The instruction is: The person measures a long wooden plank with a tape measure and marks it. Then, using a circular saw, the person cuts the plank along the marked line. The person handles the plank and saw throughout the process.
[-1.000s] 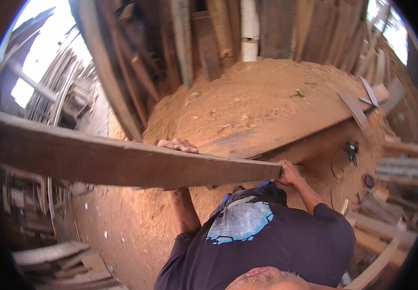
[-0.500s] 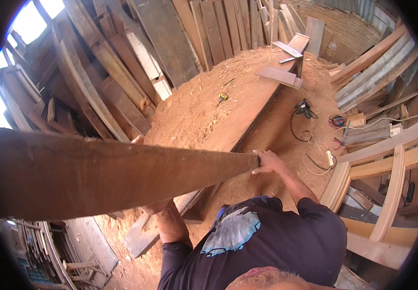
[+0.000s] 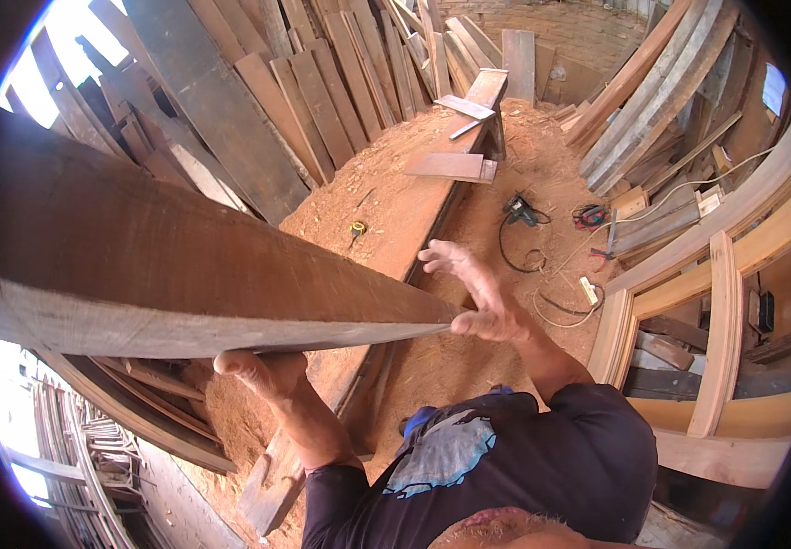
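Note:
A long, thick wooden plank (image 3: 185,265) is held up across the front of my body, its near end looming large at the left. Its broad face is brown and its lower edge is pale. My left hand (image 3: 267,373) supports it from below, thumb along the pale edge, other fingers mostly hidden by the wood. At the plank's narrow-looking right end, my right hand (image 3: 482,297) has its fingers spread and raised, with the thumb by the end corner. Under the plank runs a long, dusty wooden bench (image 3: 386,229).
Sawdust carries a yellow tape measure (image 3: 357,229). Short boards (image 3: 450,166) and a square-like tool (image 3: 469,114) lie along the bench. Right of it are a corded power tool (image 3: 523,210), a white power strip (image 3: 588,291) and a wooden frame (image 3: 720,320). Upright boards (image 3: 313,101) line the back.
The plank has tilted, so its pale lower edge now shows. My right fingers have lifted and spread from its end. More of my left hand is visible, and the view has shifted.

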The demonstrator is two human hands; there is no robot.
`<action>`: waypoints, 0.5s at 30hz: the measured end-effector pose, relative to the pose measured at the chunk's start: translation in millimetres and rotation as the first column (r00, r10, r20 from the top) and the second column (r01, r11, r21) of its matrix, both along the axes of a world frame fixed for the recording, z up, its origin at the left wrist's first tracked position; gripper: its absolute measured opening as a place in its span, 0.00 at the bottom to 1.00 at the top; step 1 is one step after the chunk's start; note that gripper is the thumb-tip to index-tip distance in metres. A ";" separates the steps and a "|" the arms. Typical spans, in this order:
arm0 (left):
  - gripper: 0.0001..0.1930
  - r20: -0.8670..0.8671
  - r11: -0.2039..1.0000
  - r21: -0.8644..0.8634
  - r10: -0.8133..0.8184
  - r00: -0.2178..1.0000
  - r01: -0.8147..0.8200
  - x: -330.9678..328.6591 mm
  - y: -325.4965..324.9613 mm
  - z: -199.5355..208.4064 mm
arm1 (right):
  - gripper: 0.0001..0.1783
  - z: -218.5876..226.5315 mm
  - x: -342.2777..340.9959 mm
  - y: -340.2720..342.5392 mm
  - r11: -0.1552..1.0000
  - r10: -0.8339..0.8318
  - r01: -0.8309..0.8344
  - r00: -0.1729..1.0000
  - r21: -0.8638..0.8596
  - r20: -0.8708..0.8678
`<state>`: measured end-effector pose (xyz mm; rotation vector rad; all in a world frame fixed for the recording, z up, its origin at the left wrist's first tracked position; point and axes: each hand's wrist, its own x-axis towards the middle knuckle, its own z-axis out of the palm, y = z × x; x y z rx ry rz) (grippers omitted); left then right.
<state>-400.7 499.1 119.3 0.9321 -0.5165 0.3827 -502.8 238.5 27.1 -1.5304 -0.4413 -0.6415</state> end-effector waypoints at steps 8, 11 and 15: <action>0.49 0.020 0.999 0.047 -0.018 1.000 0.017 15.5 -35.7 6.8 | 0.53 22.7 37.1 29.8 0.961 -0.212 0.216 0.976 -0.174 0.040; 0.45 0.024 0.995 0.042 -0.091 0.996 0.090 25.9 -35.0 4.5 | 0.52 22.2 49.0 24.2 0.970 -0.191 0.194 0.981 -0.144 0.036; 0.38 0.113 0.982 0.062 -0.184 0.976 0.178 50.4 -37.6 3.1 | 0.51 24.5 69.1 17.0 0.968 -0.181 0.184 0.983 -0.169 0.034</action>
